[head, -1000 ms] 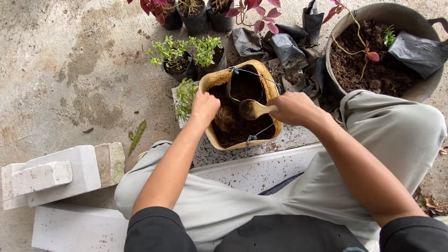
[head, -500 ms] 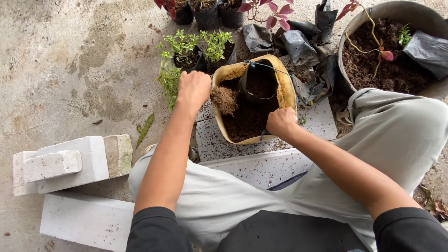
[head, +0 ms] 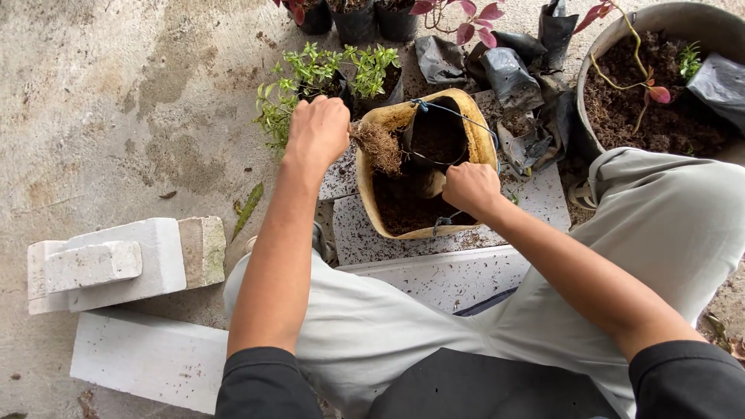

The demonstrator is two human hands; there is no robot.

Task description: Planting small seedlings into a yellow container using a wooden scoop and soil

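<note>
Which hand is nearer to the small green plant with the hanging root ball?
Left. The left hand grips the green plant above its root ball. The right hand is apart, over the soil in the yellow pot.

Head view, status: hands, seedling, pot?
Left hand gripping seedling, roots over yellow pot. Right hand in pot, on spoon. Black bag crowds the pot.

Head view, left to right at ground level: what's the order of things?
White block stack → fallen green leaf → left hand gripping a rooted seedling → tan soil tub → right hand → black nursery bags → big grey soil basin.
</note>
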